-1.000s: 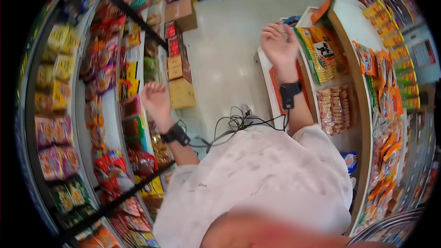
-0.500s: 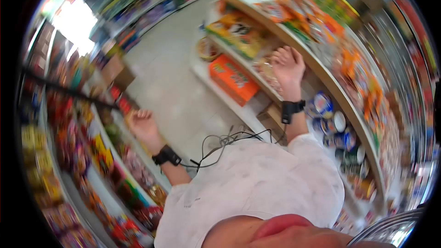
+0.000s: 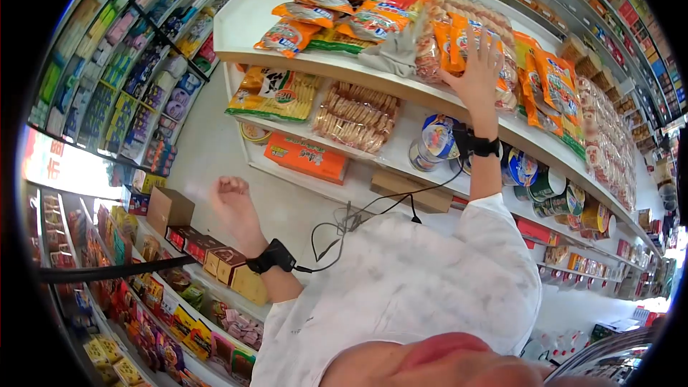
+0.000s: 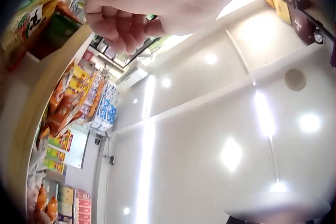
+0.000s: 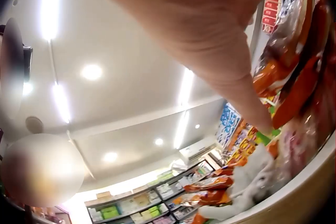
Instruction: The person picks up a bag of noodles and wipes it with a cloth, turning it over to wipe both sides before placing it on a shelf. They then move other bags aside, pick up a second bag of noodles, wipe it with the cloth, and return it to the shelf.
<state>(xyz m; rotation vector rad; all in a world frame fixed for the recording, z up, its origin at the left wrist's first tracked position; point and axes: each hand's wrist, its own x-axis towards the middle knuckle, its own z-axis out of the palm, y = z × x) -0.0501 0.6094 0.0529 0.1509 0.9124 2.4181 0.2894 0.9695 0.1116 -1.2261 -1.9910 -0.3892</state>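
My right hand (image 3: 476,75) reaches over the top of the display shelf with its fingers spread and fairly straight. Its fingers overlap orange snack packets (image 3: 453,43) that lie on clear bags of round biscuits (image 3: 428,57). Seen from the right wrist, the thumb (image 5: 231,71) points down beside the orange packets (image 5: 299,87). A crumpled grey cloth (image 3: 394,54) lies to the left of this hand. My left hand (image 3: 236,208) hangs in the air above the aisle, fingers loosely curled and holding nothing; the left wrist view shows its curled fingers (image 4: 128,29) too.
On the shelf top are more orange packets (image 3: 290,34). Below stand a yellow snack bag (image 3: 276,93), a biscuit pack (image 3: 356,116), tubs (image 3: 433,143) and an orange box (image 3: 304,158). Cables (image 3: 344,222) hang between my wrists. A cardboard box (image 3: 170,209) stands by the left shelves.
My view has turned right, from the aisle to the display shelf. My right hand has moved from above the aisle side onto the packets, its fingers spreading. The left hand stays loosely curled.
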